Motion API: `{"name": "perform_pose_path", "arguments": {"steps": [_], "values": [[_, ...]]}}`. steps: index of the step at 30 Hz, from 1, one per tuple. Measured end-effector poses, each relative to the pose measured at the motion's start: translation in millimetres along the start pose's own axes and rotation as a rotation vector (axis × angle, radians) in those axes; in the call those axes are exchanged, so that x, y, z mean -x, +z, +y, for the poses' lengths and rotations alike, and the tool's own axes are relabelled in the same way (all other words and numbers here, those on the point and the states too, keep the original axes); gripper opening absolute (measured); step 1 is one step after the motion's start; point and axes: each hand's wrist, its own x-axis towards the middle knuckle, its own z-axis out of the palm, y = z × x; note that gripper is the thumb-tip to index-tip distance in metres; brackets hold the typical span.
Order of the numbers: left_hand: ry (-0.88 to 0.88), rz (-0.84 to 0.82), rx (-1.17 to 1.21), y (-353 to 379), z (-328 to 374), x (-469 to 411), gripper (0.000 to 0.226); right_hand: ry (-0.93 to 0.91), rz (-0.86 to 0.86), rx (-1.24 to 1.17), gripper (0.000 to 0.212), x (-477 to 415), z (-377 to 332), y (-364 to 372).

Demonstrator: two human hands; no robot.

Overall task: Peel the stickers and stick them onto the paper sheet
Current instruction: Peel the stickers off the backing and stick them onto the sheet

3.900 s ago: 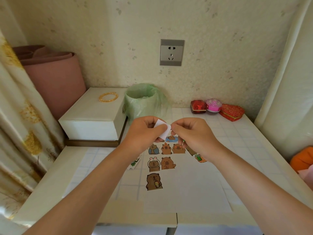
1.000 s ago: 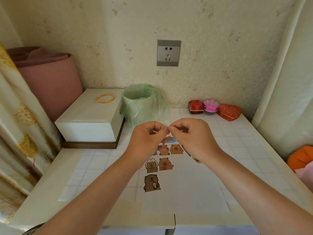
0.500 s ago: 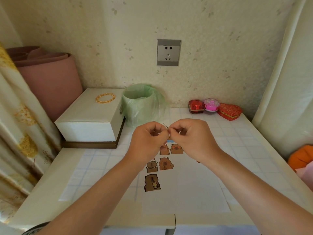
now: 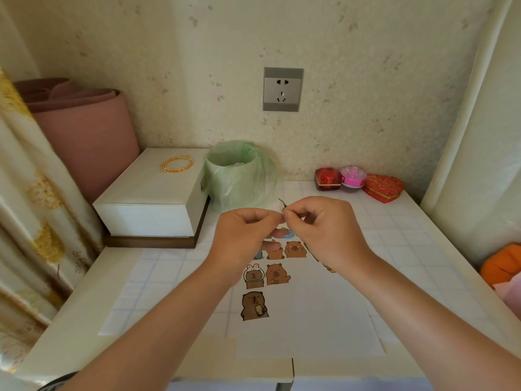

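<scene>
Both hands are raised above the table, fingertips meeting over the far end of the sheet. The left hand and right hand each have fingers curled, thumb and forefinger pinching the same small sticker between them. It is seen edge-on, a thin dark sliver poking up just above the fingertips, so its picture cannot be made out, nor whether its backing is on or off. The white sheet lies flat on the table below the hands, its near edge close to the table's front. Brown cartoon stickers are already on it: one with a drink nearest the person, a pair above it, one in a bunny hood and one beside it, then two more partly behind the hands, and one with blue just under the fingertips. Another, green and orange, peeks out from under the right wrist. Behind the hands stands a bin lined with a green bag, and to its left a white box with a gold bangle on top. Against the wall at right sit a red box, a pink one and a red heart box. A socket is on the wall above.
</scene>
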Motion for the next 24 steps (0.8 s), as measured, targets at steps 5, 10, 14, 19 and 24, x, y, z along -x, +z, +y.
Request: {"name": "perform_pose_path", "arguments": {"steps": [5, 10, 14, 19, 24], "values": [[-0.011, 0.008, -0.071, -1.1, -1.6, -0.9, 0.009, -0.156, 0.015, 0.225, 0.015, 1.9, 1.7, 3.6], [0.021, 0.037, -0.184, -1.7, -4.4, -1.6, 0.009, -0.163, 0.01, 0.236, 0.016, 4.5, 2.0, 8.7], [0.049, 0.047, -0.22, -1.0, -5.6, -1.0, 0.008, -0.126, 0.005, 0.2, 0.013, 4.2, 2.5, 8.9], [0.062, 0.05, -0.203, 0.4, -5.2, -1.2, 0.009, 0.024, -0.005, 0.048, 0.011, 4.4, 0.3, 10.0], [0.028, 0.005, -0.119, -1.3, -2.7, -3.5, 0.011, 0.214, -0.025, -0.217, 0.014, 2.8, -6.5, 6.0]]}}
